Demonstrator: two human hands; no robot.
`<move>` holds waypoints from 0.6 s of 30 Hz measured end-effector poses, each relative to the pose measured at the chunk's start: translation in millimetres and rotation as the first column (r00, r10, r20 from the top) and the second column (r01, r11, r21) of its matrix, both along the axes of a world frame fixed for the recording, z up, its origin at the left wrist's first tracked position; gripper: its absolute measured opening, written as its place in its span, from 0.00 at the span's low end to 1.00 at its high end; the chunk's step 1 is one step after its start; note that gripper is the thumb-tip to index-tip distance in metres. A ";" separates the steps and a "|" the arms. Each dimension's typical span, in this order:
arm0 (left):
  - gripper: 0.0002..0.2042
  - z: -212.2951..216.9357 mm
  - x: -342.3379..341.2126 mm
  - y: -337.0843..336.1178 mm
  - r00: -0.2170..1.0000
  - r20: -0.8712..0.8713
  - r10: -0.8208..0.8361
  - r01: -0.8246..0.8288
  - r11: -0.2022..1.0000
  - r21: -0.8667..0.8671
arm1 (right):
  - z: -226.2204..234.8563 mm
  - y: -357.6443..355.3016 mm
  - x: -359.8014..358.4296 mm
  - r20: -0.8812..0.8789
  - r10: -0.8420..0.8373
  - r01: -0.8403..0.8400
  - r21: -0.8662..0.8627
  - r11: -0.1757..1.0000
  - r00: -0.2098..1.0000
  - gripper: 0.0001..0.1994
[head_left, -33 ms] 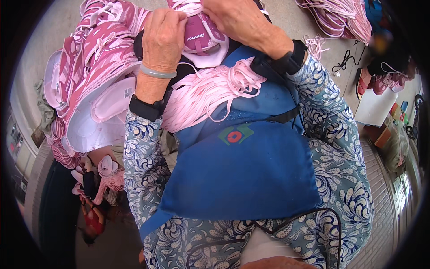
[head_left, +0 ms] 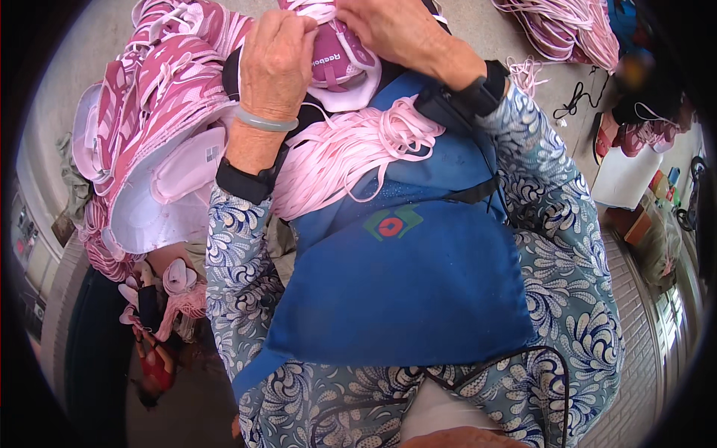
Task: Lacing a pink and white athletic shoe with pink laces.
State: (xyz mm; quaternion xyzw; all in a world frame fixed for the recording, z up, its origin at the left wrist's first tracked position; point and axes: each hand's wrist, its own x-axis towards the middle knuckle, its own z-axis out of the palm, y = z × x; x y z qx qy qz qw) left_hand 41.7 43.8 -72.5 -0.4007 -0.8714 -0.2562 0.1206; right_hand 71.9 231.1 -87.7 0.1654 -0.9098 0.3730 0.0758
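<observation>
Apparently, the step in hand is work on the white lace (head_left: pixel 317 11) of a pink shoe upper (head_left: pixel 328 71), which is beyond the top edge of the blue apron (head_left: pixel 403 276). The left hand (head_left: pixel 276 67) has its fingers bunched narrow beside the upper's left side; the right hand (head_left: pixel 396 33) bends its fingers narrowly at the other side. Whether the fingertips are closed on the lace, I cannot tell. I judge that the next move calls for a fine pinch and a steady upper.

A bundle of pink laces (head_left: pixel 358 142) lies loose on the apron, near its top edge. At left, in a pile of shoe uppers (head_left: pixel 175 82), the nearest opening holds a pale pink tongue (head_left: pixel 190 164). At right is a clear bag (head_left: pixel 661 250); its contents are unclear.
</observation>
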 end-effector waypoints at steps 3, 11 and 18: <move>0.06 10.9 13.3 2.3 0.980 0.193 0.044 -0.060 0.995 0.082 | 5.0 1.0 -5.5 0.184 -0.030 0.058 -0.149 0.987 0.982 0.09; 0.04 15.4 34.5 -4.3 0.817 0.555 0.159 -0.281 0.949 0.143 | 36.4 -17.2 33.2 0.146 -0.170 0.151 0.136 0.979 0.975 0.14; 0.05 15.7 27.3 -5.0 0.800 0.595 0.082 -0.181 0.977 0.109 | 10.0 -16.4 21.4 0.072 -0.035 0.016 0.242 0.970 0.997 0.11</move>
